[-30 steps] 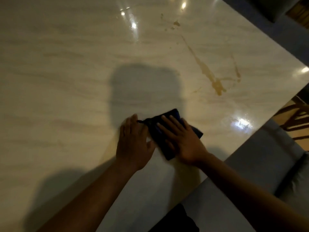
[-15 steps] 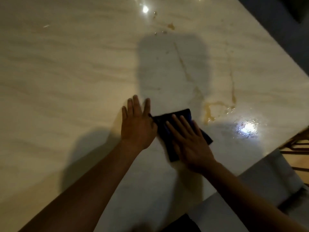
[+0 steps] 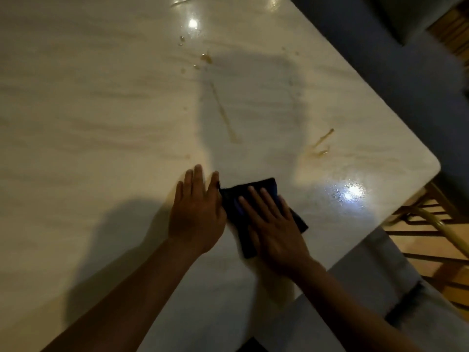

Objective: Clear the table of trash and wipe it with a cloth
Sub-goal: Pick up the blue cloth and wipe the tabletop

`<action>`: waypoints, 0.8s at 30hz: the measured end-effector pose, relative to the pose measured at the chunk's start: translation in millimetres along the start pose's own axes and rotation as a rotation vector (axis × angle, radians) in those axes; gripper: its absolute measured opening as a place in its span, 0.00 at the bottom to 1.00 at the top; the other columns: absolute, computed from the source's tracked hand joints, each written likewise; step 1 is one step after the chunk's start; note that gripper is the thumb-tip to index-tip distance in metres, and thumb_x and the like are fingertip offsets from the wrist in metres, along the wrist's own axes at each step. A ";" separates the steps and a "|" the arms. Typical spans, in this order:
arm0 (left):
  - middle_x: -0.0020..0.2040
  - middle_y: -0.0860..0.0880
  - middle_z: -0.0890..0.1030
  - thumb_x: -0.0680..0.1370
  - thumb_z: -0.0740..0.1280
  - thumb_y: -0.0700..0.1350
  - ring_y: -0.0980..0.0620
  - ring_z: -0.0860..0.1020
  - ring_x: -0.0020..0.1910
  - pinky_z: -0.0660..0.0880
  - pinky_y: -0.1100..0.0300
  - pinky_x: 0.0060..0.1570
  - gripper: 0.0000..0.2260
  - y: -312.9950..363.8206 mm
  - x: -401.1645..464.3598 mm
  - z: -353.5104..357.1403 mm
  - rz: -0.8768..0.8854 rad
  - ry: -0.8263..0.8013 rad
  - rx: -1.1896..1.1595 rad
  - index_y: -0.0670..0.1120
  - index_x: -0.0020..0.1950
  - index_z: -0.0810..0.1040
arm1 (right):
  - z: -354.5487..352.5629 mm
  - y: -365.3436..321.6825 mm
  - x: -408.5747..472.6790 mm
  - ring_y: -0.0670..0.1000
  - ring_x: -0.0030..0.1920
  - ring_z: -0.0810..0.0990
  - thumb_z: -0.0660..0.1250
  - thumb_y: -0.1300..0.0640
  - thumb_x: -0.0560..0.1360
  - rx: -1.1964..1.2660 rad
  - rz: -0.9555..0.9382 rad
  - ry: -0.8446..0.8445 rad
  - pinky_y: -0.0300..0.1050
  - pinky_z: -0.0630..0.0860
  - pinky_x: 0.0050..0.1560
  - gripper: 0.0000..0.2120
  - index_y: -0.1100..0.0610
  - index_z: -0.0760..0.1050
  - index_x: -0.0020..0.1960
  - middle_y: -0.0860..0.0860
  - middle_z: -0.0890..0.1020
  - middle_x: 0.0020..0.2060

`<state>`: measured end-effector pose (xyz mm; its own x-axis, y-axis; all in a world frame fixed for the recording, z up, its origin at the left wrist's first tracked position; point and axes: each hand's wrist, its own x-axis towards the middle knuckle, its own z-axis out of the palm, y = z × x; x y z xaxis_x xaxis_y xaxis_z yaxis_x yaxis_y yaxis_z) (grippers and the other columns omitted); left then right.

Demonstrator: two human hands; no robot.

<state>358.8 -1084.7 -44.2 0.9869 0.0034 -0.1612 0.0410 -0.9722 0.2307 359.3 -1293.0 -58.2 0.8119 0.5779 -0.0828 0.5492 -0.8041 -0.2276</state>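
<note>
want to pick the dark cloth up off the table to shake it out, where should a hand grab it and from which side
Probably the far corner of the dark cloth, reached from the far side. It lies flat on the table; the right hand presses flat on its middle and the left hand lies at its left edge, so that corner is bare. Pinch it from above.

The bench (image 3: 101, 123) is a pale, glossy, marble-like top with a rounded near-right corner. A dark cloth (image 3: 264, 189) lies flat on it near the front edge. Brownish streaks (image 3: 225, 118) and smears (image 3: 322, 146) mark the surface beyond the cloth, with small drops (image 3: 206, 58) farther back.
</note>
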 end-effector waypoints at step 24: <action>0.82 0.41 0.44 0.79 0.58 0.64 0.41 0.44 0.80 0.47 0.47 0.78 0.38 -78.7 -11.8 -23.3 -0.242 -0.014 -0.056 0.50 0.82 0.46 | -10.7 0.3 201.2 0.58 0.79 0.48 0.50 0.48 0.83 -0.015 0.271 0.083 0.60 0.48 0.77 0.28 0.51 0.50 0.80 0.54 0.51 0.80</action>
<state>347.6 -1002.7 -38.0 0.9451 0.2311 -0.2312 0.2850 -0.9289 0.2365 525.0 -1178.5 -64.6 0.9427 0.3286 -0.0584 0.3122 -0.9301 -0.1935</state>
